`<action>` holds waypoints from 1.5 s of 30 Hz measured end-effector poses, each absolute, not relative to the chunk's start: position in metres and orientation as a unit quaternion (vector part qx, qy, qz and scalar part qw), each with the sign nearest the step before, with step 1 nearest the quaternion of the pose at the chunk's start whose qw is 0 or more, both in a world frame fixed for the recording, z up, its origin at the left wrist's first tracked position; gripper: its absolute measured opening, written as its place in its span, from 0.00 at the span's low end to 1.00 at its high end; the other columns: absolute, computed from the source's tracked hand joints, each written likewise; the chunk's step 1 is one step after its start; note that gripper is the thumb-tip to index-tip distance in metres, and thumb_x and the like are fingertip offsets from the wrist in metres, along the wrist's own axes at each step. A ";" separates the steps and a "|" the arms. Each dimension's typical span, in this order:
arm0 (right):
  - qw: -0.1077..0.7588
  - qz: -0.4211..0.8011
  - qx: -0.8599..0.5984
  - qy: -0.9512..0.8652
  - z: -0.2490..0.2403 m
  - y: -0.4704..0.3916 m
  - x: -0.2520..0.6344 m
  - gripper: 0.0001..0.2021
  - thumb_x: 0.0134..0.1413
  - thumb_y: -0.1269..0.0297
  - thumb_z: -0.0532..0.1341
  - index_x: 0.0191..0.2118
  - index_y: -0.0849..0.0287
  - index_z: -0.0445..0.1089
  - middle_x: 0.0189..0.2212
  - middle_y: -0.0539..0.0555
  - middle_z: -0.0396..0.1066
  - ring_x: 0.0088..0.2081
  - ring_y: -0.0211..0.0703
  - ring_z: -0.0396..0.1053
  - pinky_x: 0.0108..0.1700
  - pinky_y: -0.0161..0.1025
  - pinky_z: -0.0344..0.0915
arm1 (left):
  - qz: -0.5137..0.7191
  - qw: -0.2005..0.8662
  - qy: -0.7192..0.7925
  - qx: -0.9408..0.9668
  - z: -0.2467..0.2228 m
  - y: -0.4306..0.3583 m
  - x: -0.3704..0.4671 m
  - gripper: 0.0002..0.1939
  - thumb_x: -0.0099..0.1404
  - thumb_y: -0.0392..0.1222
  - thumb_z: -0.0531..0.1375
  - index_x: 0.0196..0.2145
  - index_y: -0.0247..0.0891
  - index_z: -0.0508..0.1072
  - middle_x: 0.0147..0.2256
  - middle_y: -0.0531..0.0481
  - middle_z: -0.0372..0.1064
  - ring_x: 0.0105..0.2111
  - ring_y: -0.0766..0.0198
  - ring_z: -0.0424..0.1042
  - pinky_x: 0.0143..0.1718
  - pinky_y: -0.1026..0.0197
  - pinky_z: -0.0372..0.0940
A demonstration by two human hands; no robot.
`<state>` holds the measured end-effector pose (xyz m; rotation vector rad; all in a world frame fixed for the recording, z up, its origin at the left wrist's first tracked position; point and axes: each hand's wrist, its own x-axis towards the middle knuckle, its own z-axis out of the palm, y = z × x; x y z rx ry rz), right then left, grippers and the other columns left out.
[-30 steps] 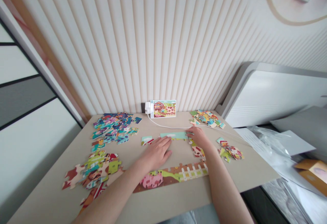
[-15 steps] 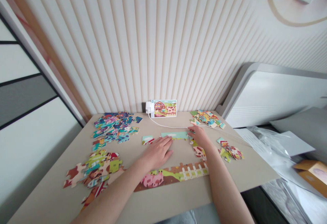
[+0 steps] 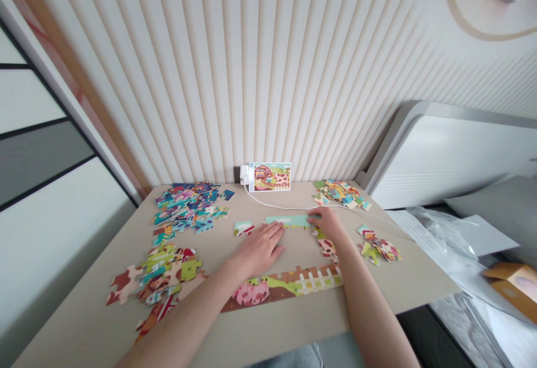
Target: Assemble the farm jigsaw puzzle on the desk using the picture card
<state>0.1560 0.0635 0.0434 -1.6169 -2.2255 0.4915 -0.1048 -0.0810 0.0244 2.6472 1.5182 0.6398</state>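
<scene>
Left hand [image 3: 262,248] flat, fingers narrowly spaced, at sky strip [image 3: 293,221]; right hand [image 3: 326,221] (grip unclear) touches strip's end.

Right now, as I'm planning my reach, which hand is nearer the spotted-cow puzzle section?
Right. The right hand is just beyond the spotted-cow puzzle section; the left hand lies farther off, to its left.

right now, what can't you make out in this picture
- Bottom puzzle strip, left end: head view, hidden by the left arm.
- Top puzzle strip, right end: head view, covered by the right hand.
- Underside of the left hand: head view, hidden by its own back.
- Fine print on the picture card: head view, too small.
- Orange box: head view, cut off by the right edge.
</scene>
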 end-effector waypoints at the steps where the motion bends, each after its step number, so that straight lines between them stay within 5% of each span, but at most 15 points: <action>1: 0.175 0.176 -0.574 -0.780 0.043 0.064 0.156 0.11 0.52 0.64 0.66 0.41 0.56 0.81 0.39 0.54 0.81 0.44 0.50 0.76 0.49 0.41 0.68 | 0.204 0.013 0.488 0.849 0.025 -0.081 -0.105 0.26 0.77 0.50 0.48 0.67 0.40 0.62 0.68 0.43 0.59 0.68 0.54 0.58 0.69 0.47 0.53; 11: 0.178 0.173 -0.590 -0.768 0.037 0.068 0.153 0.13 0.52 0.66 0.66 0.44 0.57 0.80 0.41 0.55 0.80 0.45 0.49 0.76 0.50 0.42 0.68 | 0.202 0.022 0.491 0.847 0.023 -0.080 -0.104 0.27 0.77 0.51 0.47 0.68 0.40 0.61 0.68 0.44 0.58 0.68 0.55 0.57 0.69 0.47 0.52; 16: 0.165 0.146 -0.620 -0.753 0.037 0.066 0.157 0.13 0.53 0.59 0.68 0.45 0.54 0.80 0.49 0.59 0.75 0.54 0.56 0.70 0.57 0.52 0.63 | 0.198 0.025 0.493 0.847 0.022 -0.080 -0.105 0.27 0.77 0.51 0.46 0.68 0.40 0.61 0.68 0.44 0.57 0.69 0.56 0.56 0.69 0.48 0.51; 25: 0.153 0.150 -0.648 -0.730 0.035 0.067 0.166 0.20 0.51 0.49 0.69 0.46 0.55 0.76 0.50 0.62 0.71 0.53 0.60 0.68 0.56 0.57 0.61 | 0.182 0.004 0.499 0.847 0.031 -0.083 -0.102 0.26 0.77 0.51 0.47 0.66 0.38 0.62 0.66 0.42 0.61 0.66 0.53 0.59 0.68 0.47 0.52; 32: 0.178 0.209 -0.599 -0.752 0.035 0.071 0.176 0.12 0.56 0.57 0.66 0.42 0.58 0.77 0.40 0.58 0.76 0.45 0.51 0.72 0.48 0.43 0.67 | 0.187 -0.037 0.534 0.824 0.047 -0.092 -0.099 0.20 0.76 0.52 0.50 0.55 0.38 0.70 0.51 0.40 0.72 0.54 0.48 0.69 0.58 0.46 0.62; 37: 0.198 0.264 -0.550 -0.767 0.034 0.076 0.188 0.16 0.54 0.58 0.66 0.46 0.61 0.78 0.34 0.55 0.76 0.35 0.44 0.72 0.38 0.38 0.68 | 0.189 -0.046 0.546 0.815 0.046 -0.094 -0.102 0.18 0.76 0.50 0.50 0.51 0.38 0.72 0.48 0.40 0.71 0.52 0.49 0.69 0.57 0.46 0.62; 45: 0.231 0.281 -0.529 -0.766 0.024 0.084 0.194 0.18 0.47 0.63 0.70 0.46 0.62 0.79 0.32 0.52 0.73 0.32 0.41 0.69 0.37 0.36 0.67 | 0.199 -0.050 0.542 0.815 0.043 -0.092 -0.103 0.16 0.76 0.48 0.51 0.51 0.38 0.72 0.47 0.41 0.71 0.51 0.51 0.70 0.56 0.47 0.63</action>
